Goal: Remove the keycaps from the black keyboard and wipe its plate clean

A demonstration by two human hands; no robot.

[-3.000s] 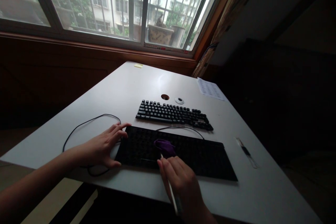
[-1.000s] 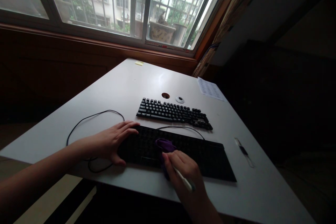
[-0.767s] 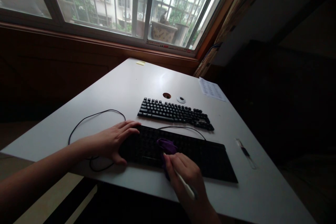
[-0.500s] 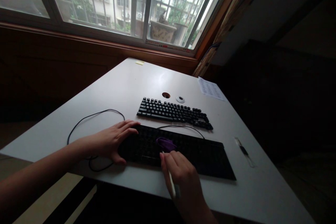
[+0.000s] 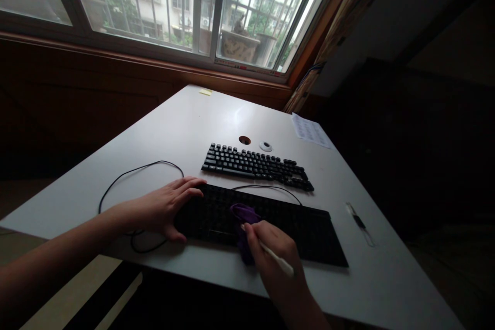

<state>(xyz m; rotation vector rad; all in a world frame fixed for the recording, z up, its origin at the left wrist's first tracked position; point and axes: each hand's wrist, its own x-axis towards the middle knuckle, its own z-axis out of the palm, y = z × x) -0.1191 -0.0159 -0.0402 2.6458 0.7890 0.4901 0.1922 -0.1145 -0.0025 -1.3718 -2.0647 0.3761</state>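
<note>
A black keyboard base (image 5: 309, 232), apparently stripped of its keycaps, lies across the near part of the desk. My left hand (image 5: 168, 209) clasps its left end, fingers on the far edge and thumb on the near edge. A slim white stick (image 5: 279, 259) is pinched in my right hand (image 5: 276, 252), its tip on a purple cloth (image 5: 245, 214). The bunched cloth lies over the middle of the base and drapes past its near edge, partly hidden by my right fingers.
Black keycaps (image 5: 255, 165) lie in keyboard layout behind the base. A cable (image 5: 127, 169) loops at left. A small black-and-clear tool (image 5: 359, 223) lies at right. Farther back are a cable hole (image 5: 244, 140), a round ring (image 5: 265, 146), paper sheets (image 5: 311, 130) and a yellow note (image 5: 205, 92).
My right hand has shifted slightly right, and the stick has tilted over to the right. More purple cloth now shows, hanging toward the near edge. My left hand stays put.
</note>
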